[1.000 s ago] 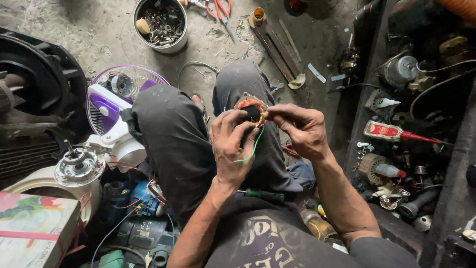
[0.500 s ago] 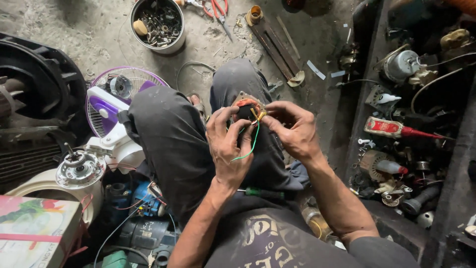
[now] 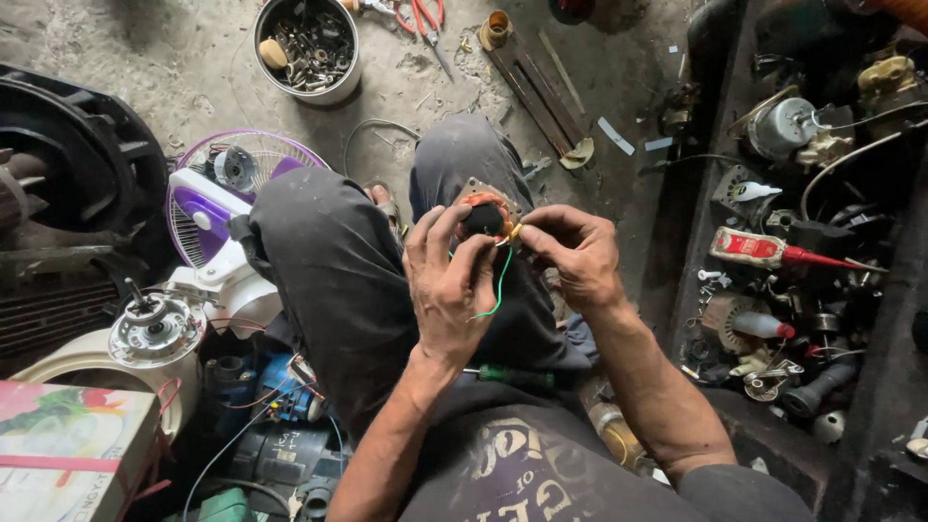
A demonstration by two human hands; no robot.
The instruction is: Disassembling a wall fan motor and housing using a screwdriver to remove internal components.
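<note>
Over the person's knees, the left hand [image 3: 447, 290] grips a small copper-wound motor stator with a black centre [image 3: 486, 217], now turned more face-up than a second ago. The right hand [image 3: 572, 253] pinches its leads beside a green wire [image 3: 501, 285]. A round metal tin [image 3: 307, 43] on the floor holds screws and scrap.

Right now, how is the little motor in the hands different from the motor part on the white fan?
The small motor is held up by the left hand and right hand; the fan motor sits untouched on its white base. The small motor shows orange windings and a loose green wire; the fan motor looks silvery and wider. Both are round.
</note>
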